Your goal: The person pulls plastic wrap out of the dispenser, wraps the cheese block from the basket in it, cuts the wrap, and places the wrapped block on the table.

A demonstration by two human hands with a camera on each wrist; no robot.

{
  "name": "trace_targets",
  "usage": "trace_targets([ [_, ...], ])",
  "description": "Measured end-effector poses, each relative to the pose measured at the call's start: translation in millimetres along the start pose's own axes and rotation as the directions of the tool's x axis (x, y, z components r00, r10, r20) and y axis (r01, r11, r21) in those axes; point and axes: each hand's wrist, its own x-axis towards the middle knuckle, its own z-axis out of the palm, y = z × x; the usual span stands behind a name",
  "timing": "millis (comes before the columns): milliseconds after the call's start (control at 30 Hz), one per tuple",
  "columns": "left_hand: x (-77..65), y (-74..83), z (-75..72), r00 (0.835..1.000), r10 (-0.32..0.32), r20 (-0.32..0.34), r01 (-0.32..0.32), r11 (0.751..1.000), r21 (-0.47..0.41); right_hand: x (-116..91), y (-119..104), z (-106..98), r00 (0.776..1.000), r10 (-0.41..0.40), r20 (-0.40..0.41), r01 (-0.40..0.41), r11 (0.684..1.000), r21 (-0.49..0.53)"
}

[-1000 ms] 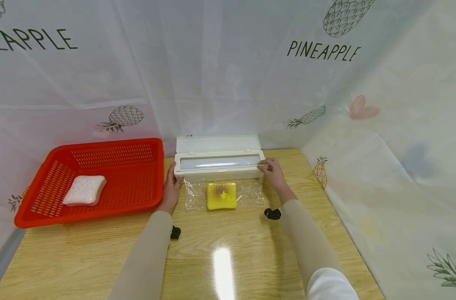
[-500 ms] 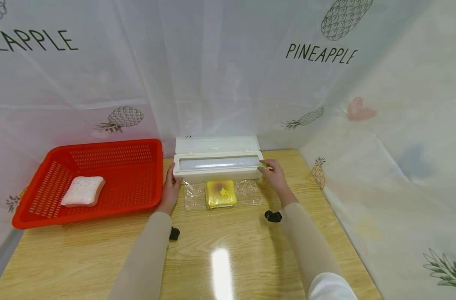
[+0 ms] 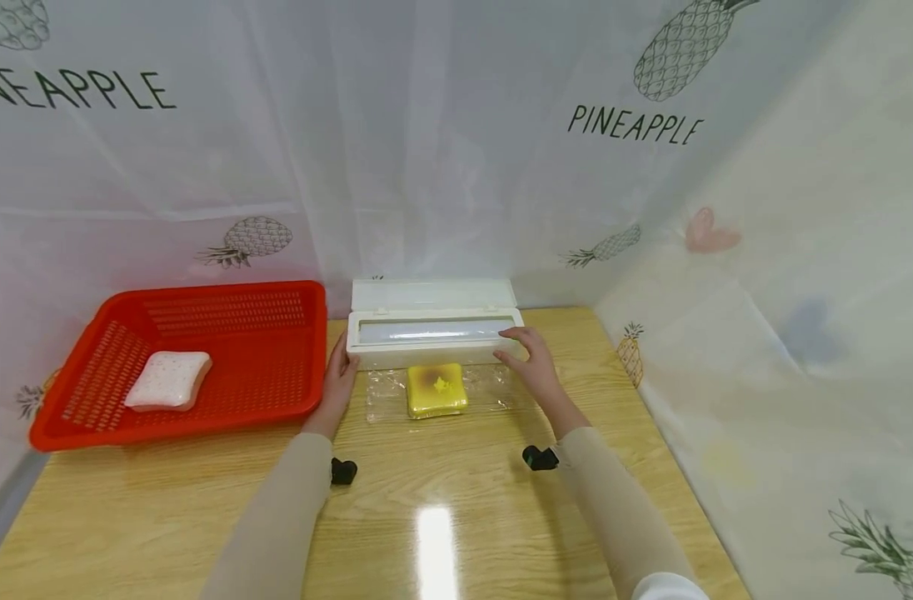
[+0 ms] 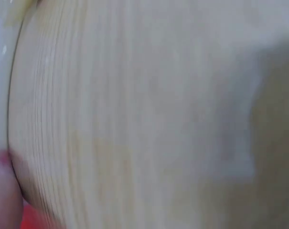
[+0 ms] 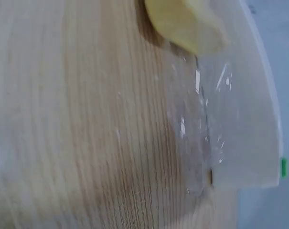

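Left hand (image 3: 336, 385) grips, right hand (image 3: 533, 365) spreads at, opposite ends of white box (image 3: 434, 355); its long axis runs between.

The near part of the surface (image 3: 381, 521) has lots of room. At the back, the box (image 3: 396, 359) and its raised lid (image 3: 434, 293) stand in the way. The yellow block (image 3: 436, 390) sits before the box. The basket (image 3: 261, 362) fills the back left. There's room right of the right hand (image 3: 531, 358).
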Motion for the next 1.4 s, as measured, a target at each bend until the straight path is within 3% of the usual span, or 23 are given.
trace_targets([
  [133, -15.3, 8.8, 2.5, 0.995, -0.088, -0.038, 0.091, 0.994, 0.062, -9, -13, 11, 0.996, -0.079, 0.045, 0.080, 0.997, -0.017],
  [267, -35.4, 18.2, 5.0, 0.990, -0.128, -0.053, 0.135, 0.980, 0.147, -19, -21, 23, 0.989, -0.101, 0.108, 0.102, 0.995, -0.007],
  [367, -52.6, 21.9, 9.3, 0.988, -0.123, -0.094, 0.142, 0.963, 0.230, -27, -22, 32, 0.981, -0.124, 0.152, 0.126, 0.992, 0.000],
  [433, -64.2, 20.5, 13.8, 0.991, -0.089, -0.100, 0.118, 0.935, 0.335, -32, -20, 37, 0.972, -0.151, 0.178, 0.156, 0.988, -0.015],
  [500, -76.3, 19.1, 20.8, 0.997, -0.019, -0.079, 0.054, 0.880, 0.472, -36, -19, 42, 0.962, -0.184, 0.203, 0.195, 0.980, -0.037],
  [600, -92.0, 16.3, 33.6, 0.994, 0.105, 0.019, -0.091, 0.743, 0.663, -41, -18, 48, 0.939, -0.255, 0.231, 0.280, 0.957, -0.080],
  [700, -101.3, 19.8, 46.5, 0.974, 0.182, 0.137, -0.222, 0.618, 0.754, -43, -16, 54, 0.909, -0.330, 0.255, 0.367, 0.923, -0.113],
  [800, -102.4, 28.6, 56.8, 0.947, 0.195, 0.257, -0.322, 0.540, 0.778, -43, -14, 58, 0.884, -0.371, 0.283, 0.418, 0.899, -0.128],
  [900, -100.5, 40.0, 63.6, 0.905, 0.184, 0.384, -0.424, 0.469, 0.774, -40, -14, 61, 0.858, -0.395, 0.328, 0.464, 0.870, -0.166],
  [1067, -90.2, 41.3, 69.1, 0.809, 0.206, 0.551, -0.588, 0.327, 0.740, -36, -13, 63, 0.811, -0.427, 0.399, 0.542, 0.805, -0.241],
  [1133, -84.3, 39.5, 69.6, 0.779, 0.229, 0.583, -0.627, 0.283, 0.726, -33, -12, 63, 0.803, -0.424, 0.418, 0.549, 0.800, -0.244],
  [1233, -74.7, 38.0, 70.5, 0.751, 0.252, 0.610, -0.659, 0.238, 0.713, -30, -12, 64, 0.804, -0.400, 0.440, 0.536, 0.807, -0.246],
  [1333, -66.5, 38.2, 72.5, 0.735, 0.250, 0.630, -0.676, 0.198, 0.710, -27, -11, 65, 0.805, -0.378, 0.457, 0.522, 0.817, -0.244],
  [1400, -62.8, 39.2, 74.2, 0.734, 0.229, 0.639, -0.677, 0.179, 0.714, -25, -10, 66, 0.807, -0.359, 0.470, 0.513, 0.820, -0.254],
])
